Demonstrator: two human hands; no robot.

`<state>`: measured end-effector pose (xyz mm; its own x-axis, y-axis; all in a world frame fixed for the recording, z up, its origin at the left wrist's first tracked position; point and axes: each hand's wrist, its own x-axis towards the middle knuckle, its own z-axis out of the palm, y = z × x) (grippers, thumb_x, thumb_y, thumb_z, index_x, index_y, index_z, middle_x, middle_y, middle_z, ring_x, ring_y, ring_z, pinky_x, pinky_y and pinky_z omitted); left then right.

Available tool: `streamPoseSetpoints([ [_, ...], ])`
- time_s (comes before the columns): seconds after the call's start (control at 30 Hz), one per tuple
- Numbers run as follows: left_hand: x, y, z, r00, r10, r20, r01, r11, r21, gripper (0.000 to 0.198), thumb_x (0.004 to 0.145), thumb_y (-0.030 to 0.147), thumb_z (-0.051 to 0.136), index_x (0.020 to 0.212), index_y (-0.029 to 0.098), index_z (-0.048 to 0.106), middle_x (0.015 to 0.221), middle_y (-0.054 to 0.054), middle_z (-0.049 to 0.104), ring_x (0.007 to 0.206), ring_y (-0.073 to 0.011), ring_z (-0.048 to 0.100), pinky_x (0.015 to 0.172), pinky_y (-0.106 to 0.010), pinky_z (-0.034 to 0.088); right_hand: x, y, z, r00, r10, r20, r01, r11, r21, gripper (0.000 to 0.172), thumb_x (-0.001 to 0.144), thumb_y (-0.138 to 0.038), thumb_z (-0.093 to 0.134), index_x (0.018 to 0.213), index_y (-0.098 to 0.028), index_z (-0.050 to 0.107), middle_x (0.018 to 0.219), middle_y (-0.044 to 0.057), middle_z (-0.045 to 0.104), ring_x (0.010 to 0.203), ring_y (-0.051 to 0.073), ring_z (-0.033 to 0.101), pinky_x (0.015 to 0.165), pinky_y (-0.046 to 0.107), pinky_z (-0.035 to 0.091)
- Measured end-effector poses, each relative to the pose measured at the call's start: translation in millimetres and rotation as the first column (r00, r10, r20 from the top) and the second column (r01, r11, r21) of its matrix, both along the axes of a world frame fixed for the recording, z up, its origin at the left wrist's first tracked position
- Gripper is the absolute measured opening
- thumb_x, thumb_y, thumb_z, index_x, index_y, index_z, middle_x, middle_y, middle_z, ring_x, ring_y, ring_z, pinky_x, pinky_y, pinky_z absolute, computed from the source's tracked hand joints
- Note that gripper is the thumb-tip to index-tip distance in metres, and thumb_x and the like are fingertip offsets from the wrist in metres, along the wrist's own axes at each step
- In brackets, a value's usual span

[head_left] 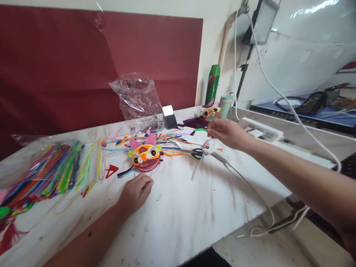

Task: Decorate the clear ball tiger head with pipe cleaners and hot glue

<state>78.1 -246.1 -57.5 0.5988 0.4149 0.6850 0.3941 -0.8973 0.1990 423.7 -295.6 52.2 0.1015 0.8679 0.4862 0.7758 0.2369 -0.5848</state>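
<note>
Resting on the near-left part of the white table (pixel 178 215), in the head view, the left hand (pixel 137 188) has its fingers curled in toward the palm; cannot tell whether anything is inside. Just beyond it, near the table's middle, sits 1 orange-and-yellow animal face (pixel 145 155) with 2 pink striped ears and round dark eyes, apart from both hands. Right hand (pixel 218 130) raised on the far right side, fingers bent and close together; a bright green strip (pixel 200 129) shows just left of the fingertips, but cannot tell whether they grip it. Below that hand: white glue gun (pixel 215 151), its cord running near and right, with black-handled scissors (pixel 198 151) to its left. Left side: a thick bundle of coloured fuzzy strips (pixel 52 170) and a paler bundle (pixel 91 165); a red bent piece (pixel 111 171) lies right of these. Far side, left to right: clear plastic bag (pixel 137 98), dark device (pixel 170 118) with a lit screen, a similar smaller-looking face (pixel 210 114), pale green cup (pixel 226 105). Green can (pixel 213 85) stands behind that face.
</note>
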Motion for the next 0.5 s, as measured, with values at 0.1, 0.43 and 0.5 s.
streamPoseSetpoints([
  [0.1,-1.9,0.4,-1.9,1.000,-0.006,-0.008,0.006,1.000,0.014,0.015,0.086,0.017,0.047,0.075,0.019,0.057,0.064,0.000,0.060,0.058,-0.0102,0.056,0.058,-0.020,0.046,16.8,-8.9,-50.4,0.987,-0.158,0.006,0.158,0.984,-0.088,0.013,0.080,-0.025,0.053,0.068,-0.019,0.055,0.059,0.000,0.063,0.053,0.014,0.058,0.052,0.026,0.044],
  [0.43,-2.3,1.8,-6.7,1.000,-0.006,-0.022,0.005,1.000,-0.007,0.015,0.087,0.016,0.047,0.075,0.019,0.056,0.062,0.001,0.055,0.056,-0.0099,0.054,0.056,-0.020,0.044,50.7,-7.6,-108.1,0.970,-0.078,0.230,0.129,0.968,-0.214,0.021,0.083,-0.030,0.045,0.079,-0.018,0.062,0.069,0.006,0.067,0.060,0.020,0.062,0.057,0.030,0.044],
  [0.5,-2.8,2.3,-7.6,1.000,-0.014,-0.023,0.014,1.000,-0.008,0.015,0.087,0.016,0.047,0.075,0.018,0.056,0.062,0.001,0.055,0.056,-0.0094,0.054,0.056,-0.019,0.043,62.2,-1.7,-102.8,0.968,-0.091,0.233,0.142,0.967,-0.210,0.021,0.081,-0.033,0.046,0.074,-0.020,0.060,0.065,0.004,0.066,0.058,0.019,0.060,0.056,0.028,0.044],
])
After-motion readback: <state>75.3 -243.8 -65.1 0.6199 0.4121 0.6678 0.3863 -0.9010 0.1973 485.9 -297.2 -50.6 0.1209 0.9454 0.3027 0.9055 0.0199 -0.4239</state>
